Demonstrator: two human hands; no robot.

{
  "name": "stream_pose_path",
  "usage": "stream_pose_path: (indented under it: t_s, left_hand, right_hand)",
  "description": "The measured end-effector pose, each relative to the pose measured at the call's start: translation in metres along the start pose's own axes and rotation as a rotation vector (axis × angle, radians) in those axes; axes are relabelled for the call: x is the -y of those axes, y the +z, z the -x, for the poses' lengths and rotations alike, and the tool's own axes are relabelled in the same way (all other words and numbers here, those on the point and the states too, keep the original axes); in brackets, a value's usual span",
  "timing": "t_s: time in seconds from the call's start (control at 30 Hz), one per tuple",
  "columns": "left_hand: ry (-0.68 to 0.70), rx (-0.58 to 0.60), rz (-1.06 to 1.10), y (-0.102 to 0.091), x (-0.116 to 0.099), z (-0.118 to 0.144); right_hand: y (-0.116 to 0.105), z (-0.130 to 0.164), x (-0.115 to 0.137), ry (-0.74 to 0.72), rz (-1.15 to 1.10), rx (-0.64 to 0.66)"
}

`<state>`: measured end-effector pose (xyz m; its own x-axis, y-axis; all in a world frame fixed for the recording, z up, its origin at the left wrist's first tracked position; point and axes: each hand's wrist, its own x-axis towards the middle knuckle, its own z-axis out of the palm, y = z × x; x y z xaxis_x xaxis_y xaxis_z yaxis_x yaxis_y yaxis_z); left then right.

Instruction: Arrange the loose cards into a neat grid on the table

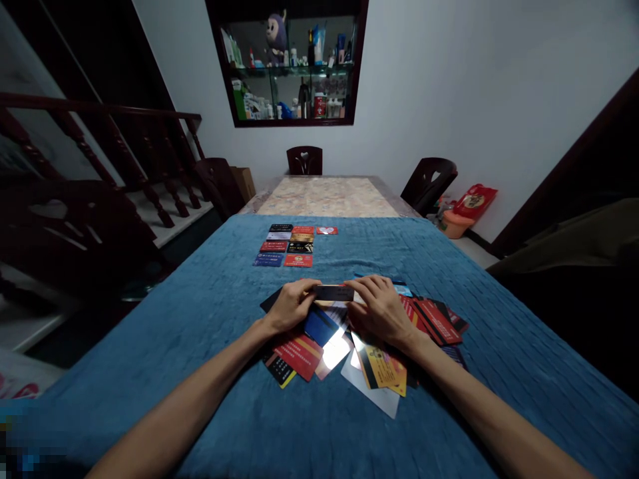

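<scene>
Between my two hands a dark card (pixel 333 293) is held by its short ends, tilted above a loose heap of cards. My left hand (pixel 292 305) pinches its left end, and my right hand (pixel 377 307) grips the right end. Below lie a blue card (pixel 322 324), a red card (pixel 299 354), a yellow card (pixel 379 366) and a pale grey card (pixel 369 386). More red cards (pixel 436 319) fan out right of my right hand. Farther off, several cards lie in neat rows, among them a blue one (pixel 268 259) and a red one with a heart (pixel 327 231).
A blue cloth (pixel 210 279) covers the near part of the table; the far part has a patterned top (pixel 329 193). Chairs (pixel 304 159) stand around it. A wooden railing (pixel 100 113) runs at the left, and a red bag (pixel 474 199) rests at the right wall.
</scene>
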<state>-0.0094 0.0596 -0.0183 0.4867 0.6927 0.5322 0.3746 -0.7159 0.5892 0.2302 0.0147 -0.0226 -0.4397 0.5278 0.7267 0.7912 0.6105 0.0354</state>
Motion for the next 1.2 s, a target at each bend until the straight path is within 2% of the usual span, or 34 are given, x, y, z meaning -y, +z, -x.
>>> stream_pose_path:
  t_s: [0.4,0.6,0.9,1.2]
  left_hand:
    - [0.002,-0.031,0.024,-0.003,-0.002,-0.002]
    - [0.012,-0.043,0.020,-0.005,-0.003,-0.003]
    - [-0.018,-0.034,0.052,-0.004,-0.005,-0.003]
    - [-0.049,-0.094,0.048,-0.003,-0.008,-0.002]
  right_hand:
    - [0.006,-0.005,0.006,-0.027,0.069,-0.028]
    - [0.003,-0.008,0.011,-0.043,0.122,-0.103]
    - [0.005,-0.006,0.012,-0.006,0.130,-0.115]
    - [0.001,-0.011,0.011,-0.073,0.192,-0.142]
